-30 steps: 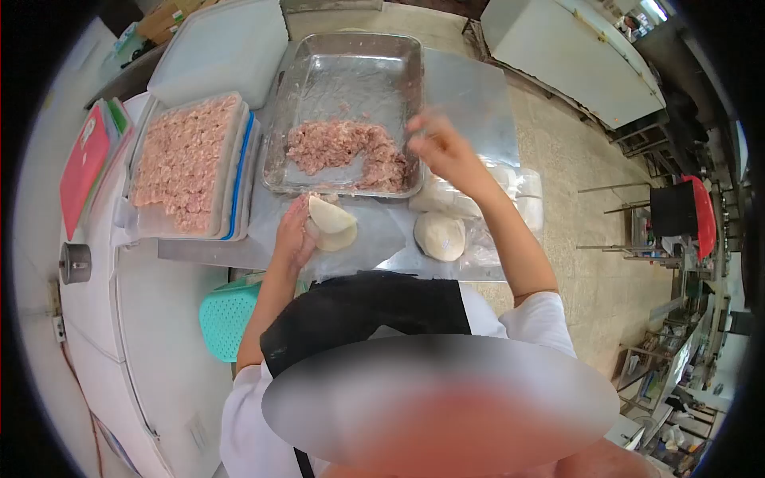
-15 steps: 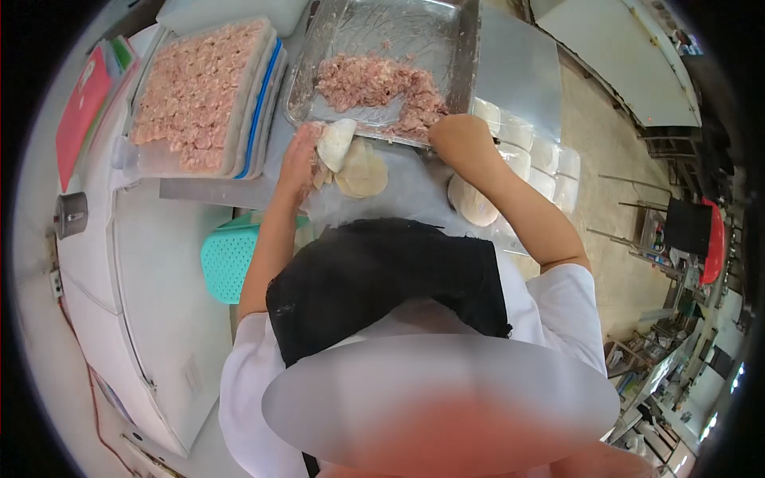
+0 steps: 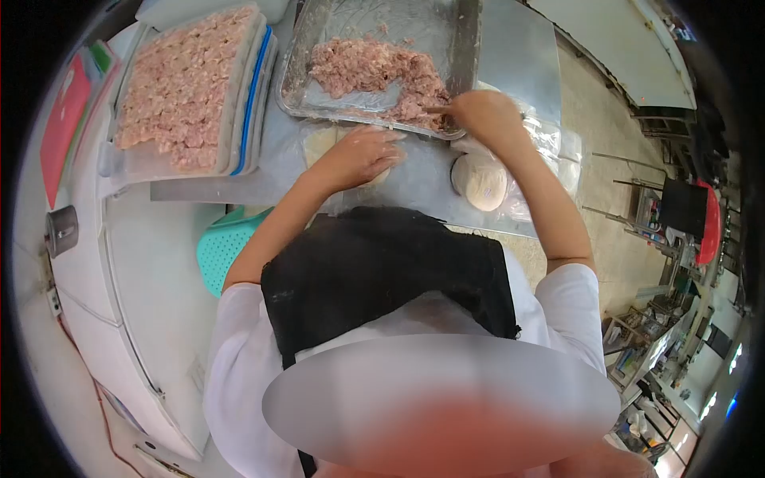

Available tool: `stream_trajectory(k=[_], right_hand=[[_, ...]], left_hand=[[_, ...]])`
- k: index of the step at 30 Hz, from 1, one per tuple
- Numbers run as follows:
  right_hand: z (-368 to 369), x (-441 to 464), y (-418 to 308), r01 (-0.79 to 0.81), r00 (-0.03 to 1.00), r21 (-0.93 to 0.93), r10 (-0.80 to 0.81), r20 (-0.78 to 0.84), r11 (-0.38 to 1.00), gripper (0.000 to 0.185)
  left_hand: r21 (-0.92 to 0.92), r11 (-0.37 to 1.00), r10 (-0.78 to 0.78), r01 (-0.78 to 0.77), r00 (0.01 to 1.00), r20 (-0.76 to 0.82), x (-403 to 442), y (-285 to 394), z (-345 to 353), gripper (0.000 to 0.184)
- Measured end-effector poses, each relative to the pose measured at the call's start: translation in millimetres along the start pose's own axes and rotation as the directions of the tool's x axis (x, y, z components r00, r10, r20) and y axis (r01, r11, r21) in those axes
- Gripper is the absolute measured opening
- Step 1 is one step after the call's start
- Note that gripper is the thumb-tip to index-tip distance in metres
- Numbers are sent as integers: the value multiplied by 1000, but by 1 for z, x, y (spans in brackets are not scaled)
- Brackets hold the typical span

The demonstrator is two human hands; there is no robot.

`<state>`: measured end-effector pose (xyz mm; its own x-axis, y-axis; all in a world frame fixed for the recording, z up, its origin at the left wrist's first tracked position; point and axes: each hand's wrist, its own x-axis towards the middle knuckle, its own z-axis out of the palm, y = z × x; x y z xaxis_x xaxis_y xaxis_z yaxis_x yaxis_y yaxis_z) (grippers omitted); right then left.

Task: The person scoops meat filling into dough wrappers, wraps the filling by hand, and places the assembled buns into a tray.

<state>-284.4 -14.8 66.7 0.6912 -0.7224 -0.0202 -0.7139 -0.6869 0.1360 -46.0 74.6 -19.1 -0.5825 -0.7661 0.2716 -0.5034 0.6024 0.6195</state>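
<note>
The left hand has shifted from the left edge of the pale wrappers to lie across them on the table; whether its grip pinches one cannot be determined. The right hand, at the tray corner, has its grip closed around a thin tool at the minced meat. Wrappers and meat are thus attended simultaneously.

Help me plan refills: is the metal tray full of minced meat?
No, the minced meat leaves much of the metal tray bare.
</note>
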Motion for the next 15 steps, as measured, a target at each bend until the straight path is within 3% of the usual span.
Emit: stream_trajectory(k=[4,7,10,13,15], right_hand=[[13,7,0,-21,997,3,21,74,1000,15],[23,-3,-40,64,997,-7,-64,-38,998,13],[24,2,-33,96,990,99,-84,-116,991,12],[8,25,-15,53,998,63,-51,-34,997,11],[21,32,-25,91,993,34,-88,-79,995,11]], left_hand=[[-10,999,-33,33,999,32,10,2,4,25],[-45,999,0,-1,1000,-15,14,0,9,24],[-69,994,-74,79,995,68,19,3,7,21],[5,998,-59,59,990,126,28,1,3,22],[23,997,-75,73,987,139,33,-5,7,24]])
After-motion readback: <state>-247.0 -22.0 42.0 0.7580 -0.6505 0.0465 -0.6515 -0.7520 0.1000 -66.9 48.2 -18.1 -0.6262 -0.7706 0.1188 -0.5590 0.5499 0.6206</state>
